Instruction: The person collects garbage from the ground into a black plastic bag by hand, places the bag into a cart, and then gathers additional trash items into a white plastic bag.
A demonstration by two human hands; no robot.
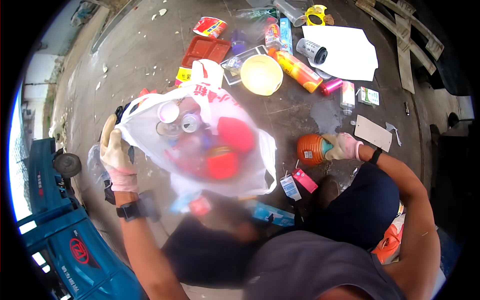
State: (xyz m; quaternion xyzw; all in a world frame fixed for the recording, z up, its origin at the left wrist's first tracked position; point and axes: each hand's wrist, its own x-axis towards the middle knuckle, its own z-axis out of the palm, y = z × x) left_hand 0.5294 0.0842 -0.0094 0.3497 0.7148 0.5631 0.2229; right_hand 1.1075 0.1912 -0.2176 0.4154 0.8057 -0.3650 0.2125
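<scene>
My left hand (114, 147), in a pale glove, is closed on the edge of a white plastic bag (185, 167) at the left. Through the thin bag show red items (235, 134), a can (190, 123) and a round white lid (168, 112). My right hand (342, 146), gloved too, grips the green-capped end of an orange ribbed bottle (310, 150), which lies on its side to the right of the bag. Below the bottle are a pink small carton (305, 180) and a white and blue carton (290, 187).
Beyond the bag are a yellow bowl (261, 75), a red tray (205, 50), an orange drink bottle (299, 71) and a white sheet (350, 52). Wooden slats (404, 52) stand at the upper right. A blue vehicle (65, 235) is at the lower left.
</scene>
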